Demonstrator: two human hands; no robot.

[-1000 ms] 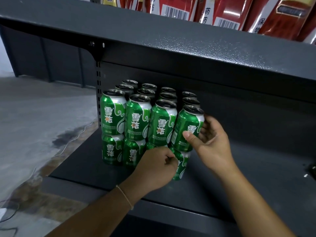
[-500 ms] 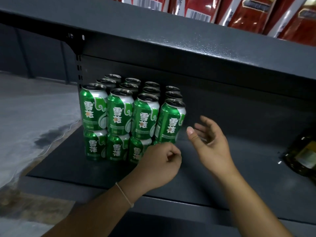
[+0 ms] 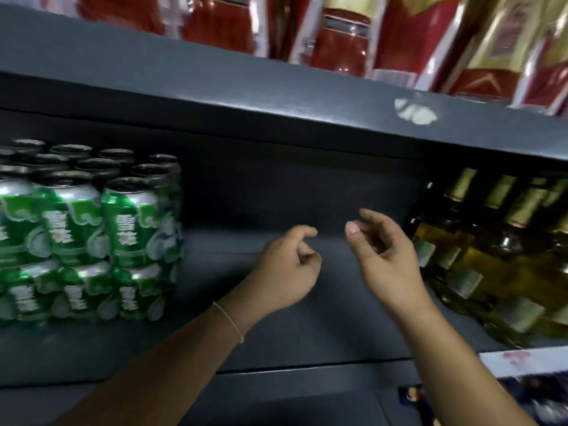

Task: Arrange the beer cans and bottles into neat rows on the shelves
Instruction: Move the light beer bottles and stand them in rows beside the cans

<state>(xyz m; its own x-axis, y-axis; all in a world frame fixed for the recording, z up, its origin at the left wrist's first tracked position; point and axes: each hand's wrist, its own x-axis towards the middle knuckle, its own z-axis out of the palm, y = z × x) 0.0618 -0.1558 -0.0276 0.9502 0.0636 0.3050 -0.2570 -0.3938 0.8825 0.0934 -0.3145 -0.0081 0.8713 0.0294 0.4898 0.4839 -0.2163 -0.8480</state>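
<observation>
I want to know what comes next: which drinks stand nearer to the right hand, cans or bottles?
The bottles: they stand just beside the right hand.

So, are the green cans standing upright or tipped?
Upright: the green cans stand stacked two high on the shelf, tops facing up.
</observation>
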